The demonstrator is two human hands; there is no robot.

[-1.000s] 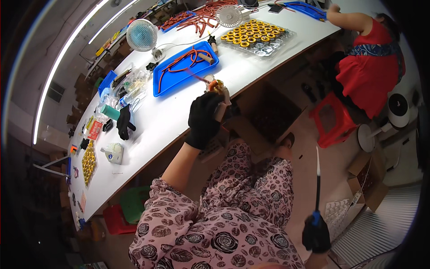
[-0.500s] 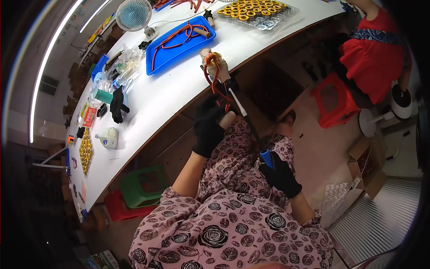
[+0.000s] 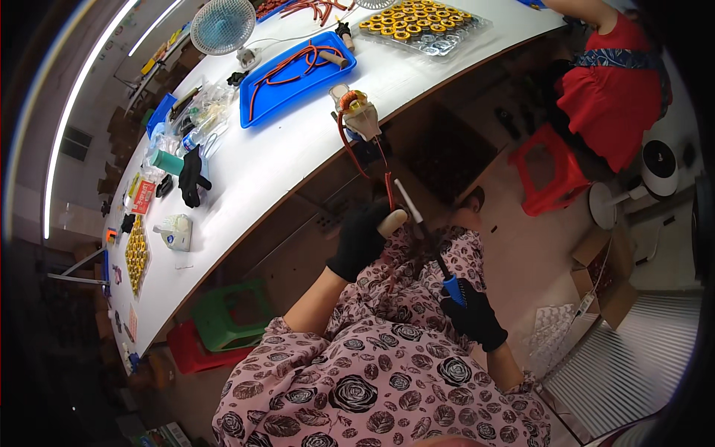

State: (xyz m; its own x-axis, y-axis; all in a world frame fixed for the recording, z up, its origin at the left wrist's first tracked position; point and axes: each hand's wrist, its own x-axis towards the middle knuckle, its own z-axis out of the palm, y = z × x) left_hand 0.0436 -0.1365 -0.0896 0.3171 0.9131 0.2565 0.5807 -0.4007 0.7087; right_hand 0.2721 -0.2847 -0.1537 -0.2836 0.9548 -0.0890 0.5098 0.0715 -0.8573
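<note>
At the table's front edge a ring-shaped coil [image 3: 353, 98] wound with orange-red wire sits in a pale holder [image 3: 363, 124]. A length of red wire [image 3: 389, 191] runs below it toward me. My left hand [image 3: 361, 241], in a black glove with a light-coloured covering on the thumb, is closed around the lower part of that wire. My right hand [image 3: 474, 316], also black-gloved, grips the blue handle of a thin rod tool [image 3: 452, 290]. Its dark shaft and white end slant up beside the wire. Whether the tool touches the wire I cannot tell.
A blue tray [image 3: 261, 112] with red wires lies on the white table, beside a clear pack of yellow rings [image 3: 417, 30]. A small fan [image 3: 222, 26] stands farther back. At right a person in red [image 3: 614, 104] is near a red stool [image 3: 547, 167]. A green stool [image 3: 231, 316] stands under the table.
My left hand has come down and slightly right, and the red wire now stretches straighter below the coil. My right hand and the tool have shifted lower and a little right.
</note>
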